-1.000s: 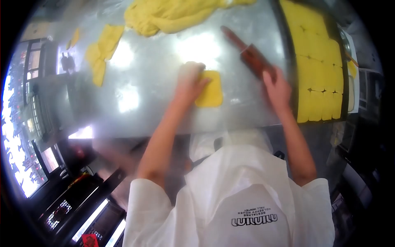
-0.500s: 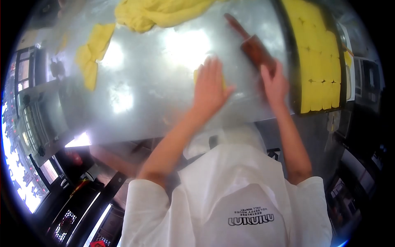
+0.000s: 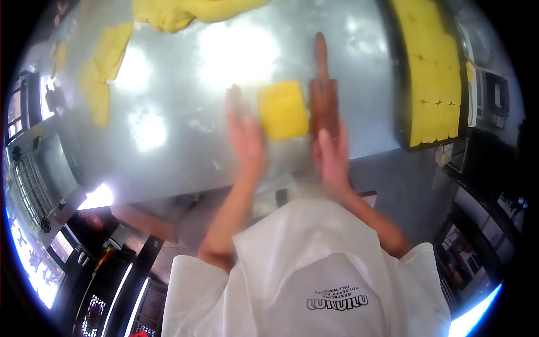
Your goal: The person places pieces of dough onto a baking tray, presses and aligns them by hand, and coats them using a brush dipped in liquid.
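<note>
A flat, roughly square piece of yellow dough (image 3: 283, 110) lies on the metal table (image 3: 185, 163). Just left of it is my left hand (image 3: 245, 135), somewhat blurred, fingers stretched out and holding nothing. On the dough's right side, a reddish-brown wooden rolling pin (image 3: 324, 104) points away from me. My right hand (image 3: 332, 154) is closed round the pin's near handle, which my fingers mostly hide.
Dark-edged tray with rows of yellow dough pieces (image 3: 432, 78) at the right. A large dough mass (image 3: 179, 12) lies at the far edge of view, and a ragged dough strip (image 3: 104, 64) at the left.
My left hand has come off the dough piece and moved left, uncovering it. My right hand has brought the rolling pin left, beside the dough, and turned it nearly straight.
</note>
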`<action>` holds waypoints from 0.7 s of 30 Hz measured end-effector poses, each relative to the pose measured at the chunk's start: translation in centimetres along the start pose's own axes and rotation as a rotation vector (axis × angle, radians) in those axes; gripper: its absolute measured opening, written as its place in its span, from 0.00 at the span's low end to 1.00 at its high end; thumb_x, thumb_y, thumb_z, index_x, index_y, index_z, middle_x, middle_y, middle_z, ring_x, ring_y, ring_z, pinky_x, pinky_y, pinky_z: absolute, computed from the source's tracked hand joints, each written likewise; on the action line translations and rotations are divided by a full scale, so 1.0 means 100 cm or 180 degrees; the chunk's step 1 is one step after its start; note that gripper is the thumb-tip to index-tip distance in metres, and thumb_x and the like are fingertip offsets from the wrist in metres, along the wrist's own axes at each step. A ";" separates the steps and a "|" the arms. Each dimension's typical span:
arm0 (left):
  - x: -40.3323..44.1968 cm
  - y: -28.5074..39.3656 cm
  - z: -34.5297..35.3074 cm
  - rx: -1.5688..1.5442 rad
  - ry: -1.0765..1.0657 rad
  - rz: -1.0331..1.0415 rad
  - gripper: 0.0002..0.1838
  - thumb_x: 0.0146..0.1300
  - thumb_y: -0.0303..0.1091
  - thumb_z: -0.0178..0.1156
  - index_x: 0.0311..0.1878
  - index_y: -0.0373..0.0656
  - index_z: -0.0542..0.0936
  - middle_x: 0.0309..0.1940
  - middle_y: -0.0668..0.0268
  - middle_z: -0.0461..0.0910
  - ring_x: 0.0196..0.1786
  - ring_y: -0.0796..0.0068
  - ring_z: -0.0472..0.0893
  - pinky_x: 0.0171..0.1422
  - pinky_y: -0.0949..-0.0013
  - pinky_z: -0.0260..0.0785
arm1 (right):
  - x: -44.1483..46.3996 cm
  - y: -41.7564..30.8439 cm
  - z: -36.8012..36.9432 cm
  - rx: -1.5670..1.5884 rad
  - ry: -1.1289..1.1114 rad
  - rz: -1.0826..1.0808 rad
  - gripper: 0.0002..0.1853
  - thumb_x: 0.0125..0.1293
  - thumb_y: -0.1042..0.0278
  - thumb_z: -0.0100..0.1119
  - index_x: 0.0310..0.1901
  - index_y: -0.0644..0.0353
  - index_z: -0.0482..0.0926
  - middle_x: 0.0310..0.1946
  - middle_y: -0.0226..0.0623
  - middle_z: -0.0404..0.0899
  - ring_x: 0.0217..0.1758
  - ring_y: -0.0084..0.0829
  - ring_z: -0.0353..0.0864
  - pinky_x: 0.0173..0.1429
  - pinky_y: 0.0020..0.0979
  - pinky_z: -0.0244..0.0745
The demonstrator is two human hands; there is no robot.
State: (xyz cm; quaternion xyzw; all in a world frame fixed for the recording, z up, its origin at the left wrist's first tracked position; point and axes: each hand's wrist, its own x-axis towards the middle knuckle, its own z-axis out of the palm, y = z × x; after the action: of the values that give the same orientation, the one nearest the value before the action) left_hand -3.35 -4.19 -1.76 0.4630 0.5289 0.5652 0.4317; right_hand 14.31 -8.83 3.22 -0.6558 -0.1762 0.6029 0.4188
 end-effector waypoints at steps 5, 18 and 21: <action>-0.008 -0.002 0.032 -0.0837 0.0197 -0.0004 0.33 0.84 0.36 0.43 0.83 0.28 0.51 0.85 0.48 0.51 0.88 0.55 0.51 0.91 0.53 0.40 | -0.012 -0.003 0.021 0.0209 -0.0198 0.0145 0.31 0.82 0.54 0.57 0.77 0.52 0.57 0.26 0.22 0.68 0.22 0.13 0.62 0.23 0.20 0.57; 0.027 0.006 0.033 0.3205 -0.1205 0.0793 0.46 0.72 0.53 0.62 0.80 0.28 0.58 0.80 0.40 0.59 0.83 0.36 0.56 0.86 0.40 0.45 | 0.065 -0.058 -0.078 -0.3449 0.0289 -0.1363 0.40 0.66 0.48 0.75 0.74 0.50 0.67 0.50 0.45 0.88 0.53 0.43 0.89 0.58 0.38 0.82; 0.025 -0.002 0.037 0.3348 -0.1299 0.0896 0.47 0.72 0.59 0.59 0.80 0.29 0.59 0.80 0.42 0.59 0.81 0.38 0.58 0.85 0.39 0.46 | 0.074 -0.071 -0.070 -0.3535 0.0376 -0.1409 0.41 0.63 0.46 0.76 0.73 0.49 0.68 0.51 0.49 0.88 0.55 0.49 0.88 0.58 0.41 0.82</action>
State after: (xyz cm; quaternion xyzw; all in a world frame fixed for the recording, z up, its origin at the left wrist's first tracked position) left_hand -0.19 -0.97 -1.72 0.7807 0.5780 0.1778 0.1577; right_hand 24.34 -1.57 3.28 -0.7567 -0.5736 0.2816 0.1382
